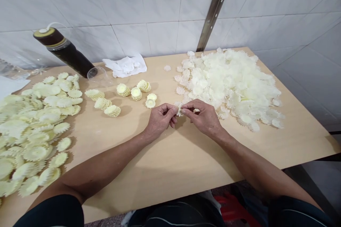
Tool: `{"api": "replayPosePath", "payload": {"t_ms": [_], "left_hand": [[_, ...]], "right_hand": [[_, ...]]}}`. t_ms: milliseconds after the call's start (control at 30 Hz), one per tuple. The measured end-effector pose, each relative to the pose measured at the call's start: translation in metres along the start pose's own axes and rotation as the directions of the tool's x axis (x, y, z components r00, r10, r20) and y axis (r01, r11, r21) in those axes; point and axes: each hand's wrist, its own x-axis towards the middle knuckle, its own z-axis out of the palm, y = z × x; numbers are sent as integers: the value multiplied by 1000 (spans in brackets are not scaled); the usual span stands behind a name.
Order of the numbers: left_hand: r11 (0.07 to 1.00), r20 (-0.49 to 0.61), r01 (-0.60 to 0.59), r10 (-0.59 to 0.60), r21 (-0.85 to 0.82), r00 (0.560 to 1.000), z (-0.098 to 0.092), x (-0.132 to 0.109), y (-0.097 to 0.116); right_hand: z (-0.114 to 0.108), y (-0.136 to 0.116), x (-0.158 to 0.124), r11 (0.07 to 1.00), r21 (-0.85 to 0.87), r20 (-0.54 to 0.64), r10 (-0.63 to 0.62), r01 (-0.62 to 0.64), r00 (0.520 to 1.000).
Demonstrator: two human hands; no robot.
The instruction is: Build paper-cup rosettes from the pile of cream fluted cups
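Note:
Between my two hands is a small pale scalloped disc point(179, 111), thin and flower-shaped, pinched at its edges. My left hand point(163, 116) grips its left side between thumb and forefinger. From the other side, the fingertips of my right hand point(201, 115) pinch it too, partly hiding it. Just beyond my right hand spreads a heap of thin, whitish scalloped discs point(229, 81). Left of my hands stand several short stacks of yellowish discs point(112, 110). The nearest is a small pair of stacked pieces point(150, 103).
A large pile of thicker yellowish scalloped discs point(37, 152) covers the table's left end. Behind it a dark bottle point(71, 56) leans beside a clear plastic cup point(99, 77) and a crumpled white tissue point(126, 65). A metal upright point(214, 10) runs up the tiled wall.

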Motion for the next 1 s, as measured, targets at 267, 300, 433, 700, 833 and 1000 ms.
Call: {"api": "replayPosePath", "payload": {"t_ms": [267, 300, 433, 700, 833, 1000], "left_hand": [[1000, 35, 26, -26, -1, 999, 1, -1, 1], [1000, 34, 24, -23, -2, 999, 2, -1, 1], [1000, 17, 4, -4, -21, 1000, 2, 1, -1], [996, -36, -10, 7, -87, 999, -1, 6, -1], [997, -28, 19, -21, -73, 999, 2, 4, 1], [998, -46, 6, -9, -55, 999, 2, 2, 1]], "right_hand": [[-2, -3, 2, 1000, -10, -4, 25, -25, 1000], [-3, -4, 2, 999, -8, -11, 44, -44, 999], [-5, -9, 2, 988, 52, -45, 149, -146, 988], [-42, 2, 20, 987, 154, -412, 113, -54, 904], [-67, 11, 27, 943, -333, -482, -150, -22, 863], [-66, 7, 22, 796, -594, -271, -328, 111, 905]]}}
